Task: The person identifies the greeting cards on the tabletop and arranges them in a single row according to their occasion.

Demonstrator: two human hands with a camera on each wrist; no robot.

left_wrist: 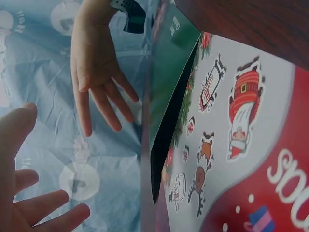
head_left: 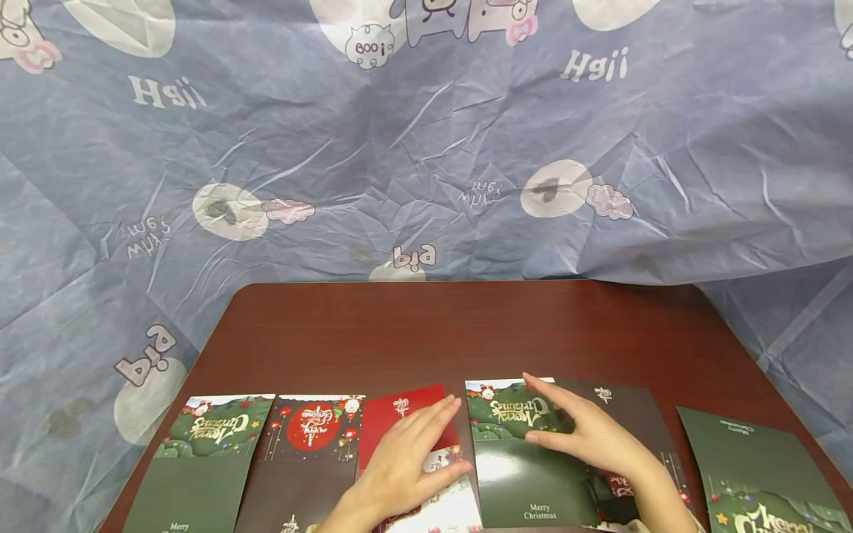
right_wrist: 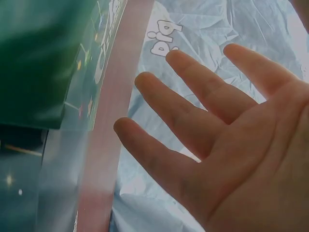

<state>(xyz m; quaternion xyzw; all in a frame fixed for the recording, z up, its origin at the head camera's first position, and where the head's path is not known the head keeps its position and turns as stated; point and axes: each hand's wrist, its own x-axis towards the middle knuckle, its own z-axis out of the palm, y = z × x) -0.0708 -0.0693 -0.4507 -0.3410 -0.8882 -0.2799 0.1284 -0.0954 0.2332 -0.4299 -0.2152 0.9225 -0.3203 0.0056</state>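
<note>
In the head view my left hand (head_left: 403,466) hovers with straight fingers over a red and white Christmas card (head_left: 380,418), hiding part of it. My right hand (head_left: 596,437), thumb and fingers apart, is over the right part of an unfolded green Christmas card (head_left: 533,488) and a dark card (head_left: 640,414) beside it. Neither hand holds anything. The left wrist view shows the red and white card (left_wrist: 285,125) close up, printed with a Santa and a reindeer, and the right hand (left_wrist: 94,63) beyond. Spread fingers of the right hand (right_wrist: 231,140) fill the right wrist view.
At the left lie another green card (head_left: 193,488) and a dark card with a red circle (head_left: 300,481). One more green card (head_left: 760,466) lies slanted at the far right. The brown table (head_left: 460,326) ends against a blue printed cloth (head_left: 373,163).
</note>
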